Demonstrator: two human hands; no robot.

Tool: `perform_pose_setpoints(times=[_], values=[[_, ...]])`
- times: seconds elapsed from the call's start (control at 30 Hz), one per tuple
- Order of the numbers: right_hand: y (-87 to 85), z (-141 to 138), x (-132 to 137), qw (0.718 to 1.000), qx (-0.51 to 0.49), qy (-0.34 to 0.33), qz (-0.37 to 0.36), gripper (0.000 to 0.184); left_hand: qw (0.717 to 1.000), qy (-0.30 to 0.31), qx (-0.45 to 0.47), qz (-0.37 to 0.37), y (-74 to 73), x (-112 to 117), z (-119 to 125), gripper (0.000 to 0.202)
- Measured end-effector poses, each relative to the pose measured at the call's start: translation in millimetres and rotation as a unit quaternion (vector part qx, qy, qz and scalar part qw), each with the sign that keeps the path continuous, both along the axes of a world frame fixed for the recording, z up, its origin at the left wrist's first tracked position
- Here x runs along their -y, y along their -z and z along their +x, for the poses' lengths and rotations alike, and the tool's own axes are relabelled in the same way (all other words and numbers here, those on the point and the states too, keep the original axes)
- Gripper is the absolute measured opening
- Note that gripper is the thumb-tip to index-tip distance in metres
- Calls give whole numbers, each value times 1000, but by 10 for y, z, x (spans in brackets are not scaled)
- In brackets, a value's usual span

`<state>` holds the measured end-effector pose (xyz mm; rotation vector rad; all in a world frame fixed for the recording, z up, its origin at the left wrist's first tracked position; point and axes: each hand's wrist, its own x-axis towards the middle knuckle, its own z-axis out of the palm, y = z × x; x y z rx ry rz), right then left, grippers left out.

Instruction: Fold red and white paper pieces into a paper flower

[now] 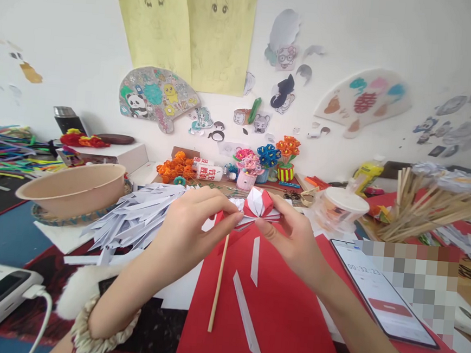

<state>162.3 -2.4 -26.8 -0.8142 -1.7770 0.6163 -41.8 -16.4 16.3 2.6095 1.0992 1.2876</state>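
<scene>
A folded red-and-white paper flower [260,201] is held up between my two hands above red paper sheets [290,311]. My left hand [197,225] pinches its left edge with thumb and fingertips. Around its right side close the thumb and fingers of my right hand [296,235]. A thin wooden stick [218,289] runs down from below my left fingers; whether it joins the flower is hidden. Two folded white paper strips, a short one [255,262] and a longer one [247,314], lie on the red paper below.
Left of my hands are a heap of white paper strips [130,214] and a beige basin [71,188]. A phone [385,297] lies at right, near bundled wooden sticks [437,203] and a lidded white tub [345,207]. Small flower pots [248,178] stand behind.
</scene>
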Motion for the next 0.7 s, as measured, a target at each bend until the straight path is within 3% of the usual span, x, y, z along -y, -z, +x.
perform_pose_setpoints(times=[0.3, 0.5, 0.7], values=[[-1, 39, -23, 999, 30, 3, 21, 47, 996, 3, -75, -56, 75, 8, 42, 11], [-18, 49, -19, 1000, 23, -5, 10, 45, 990, -22, 3, -139, 84, 15, 120, 17], [-15, 50, -23, 1000, -5, -4, -19, 48, 959, -69, 70, -266, 78, 0, 144, 29]])
